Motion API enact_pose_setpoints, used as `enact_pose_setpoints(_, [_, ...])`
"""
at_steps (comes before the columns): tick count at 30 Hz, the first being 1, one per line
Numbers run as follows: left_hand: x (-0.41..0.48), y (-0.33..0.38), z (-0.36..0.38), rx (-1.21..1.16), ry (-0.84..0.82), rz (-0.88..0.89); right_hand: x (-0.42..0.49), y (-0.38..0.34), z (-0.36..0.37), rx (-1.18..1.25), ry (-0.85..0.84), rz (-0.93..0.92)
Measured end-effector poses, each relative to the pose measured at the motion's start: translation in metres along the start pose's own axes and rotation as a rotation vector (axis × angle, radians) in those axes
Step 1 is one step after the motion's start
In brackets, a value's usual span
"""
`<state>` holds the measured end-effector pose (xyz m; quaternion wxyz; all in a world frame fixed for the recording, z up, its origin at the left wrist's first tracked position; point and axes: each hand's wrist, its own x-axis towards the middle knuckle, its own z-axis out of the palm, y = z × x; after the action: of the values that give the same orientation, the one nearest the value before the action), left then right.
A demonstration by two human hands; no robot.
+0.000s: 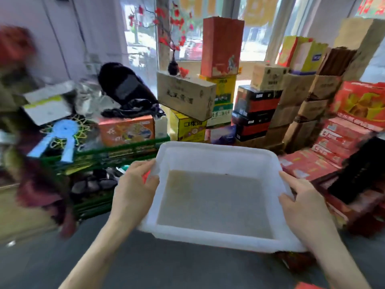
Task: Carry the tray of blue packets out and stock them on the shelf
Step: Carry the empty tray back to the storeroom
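Observation:
A white translucent plastic tray (218,155) hangs in front of me above the grey floor, held level between both hands. Its inside holds nothing; only the greyish bottom shows. My left hand (135,190) grips the tray's left rim, thumb over the edge. My right hand (304,205) grips the right rim the same way. No blue packets appear anywhere in view, and no shelf can be made out.
Stacked cardboard and coloured cartons (260,109) fill the space ahead by the window. Red gift boxes (343,142) pile up at the right. At the left are green crates (100,161), a black bag (125,88) and a blue hand fan (62,132).

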<state>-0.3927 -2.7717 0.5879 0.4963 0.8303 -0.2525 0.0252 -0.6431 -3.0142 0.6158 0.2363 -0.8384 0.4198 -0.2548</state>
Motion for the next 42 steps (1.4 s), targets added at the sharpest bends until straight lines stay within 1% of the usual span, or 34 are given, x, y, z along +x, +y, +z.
enact_pose_setpoints(4, [0.015,-0.066,-0.056,0.090,0.134,-0.103,0.029,-0.066,0.091,0.018,-0.106,-0.125])
enact_pose_setpoints(8, [0.008,-0.125,-0.112,0.156,0.263,-0.229,0.032,-0.121,0.174,0.071,-0.246,-0.241])
enact_pose_setpoints(13, [-0.010,-0.175,-0.175,0.208,0.405,-0.354,0.032,-0.192,0.256,0.151,-0.434,-0.311])
enact_pose_setpoints(16, [-0.016,-0.197,-0.203,0.249,0.520,-0.458,0.036,-0.240,0.297,0.187,-0.514,-0.407])
enact_pose_setpoints(21, [-0.018,-0.229,-0.232,0.317,0.744,-0.611,0.056,-0.319,0.373,0.222,-0.655,-0.604])
enact_pose_setpoints(26, [-0.008,-0.253,-0.256,0.328,0.944,-0.704,0.064,-0.397,0.453,0.261,-0.827,-0.795])
enact_pose_setpoints(29, [-0.003,-0.261,-0.268,0.404,1.050,-0.789,0.061,-0.441,0.493,0.287,-0.907,-0.900])
enact_pose_setpoints(31, [0.002,-0.266,-0.273,0.440,1.110,-0.837,0.059,-0.473,0.518,0.315,-0.959,-0.963])
enact_pose_setpoints(34, [0.006,-0.276,-0.279,0.443,1.190,-0.919,0.054,-0.520,0.550,0.288,-1.059,-1.036])
enact_pose_setpoints(36, [0.008,-0.284,-0.285,0.437,1.260,-0.940,0.044,-0.547,0.567,0.323,-1.111,-1.084])
enact_pose_setpoints(42, [0.009,-0.330,-0.331,0.426,1.381,-1.052,-0.005,-0.631,0.631,0.329,-1.191,-1.203])
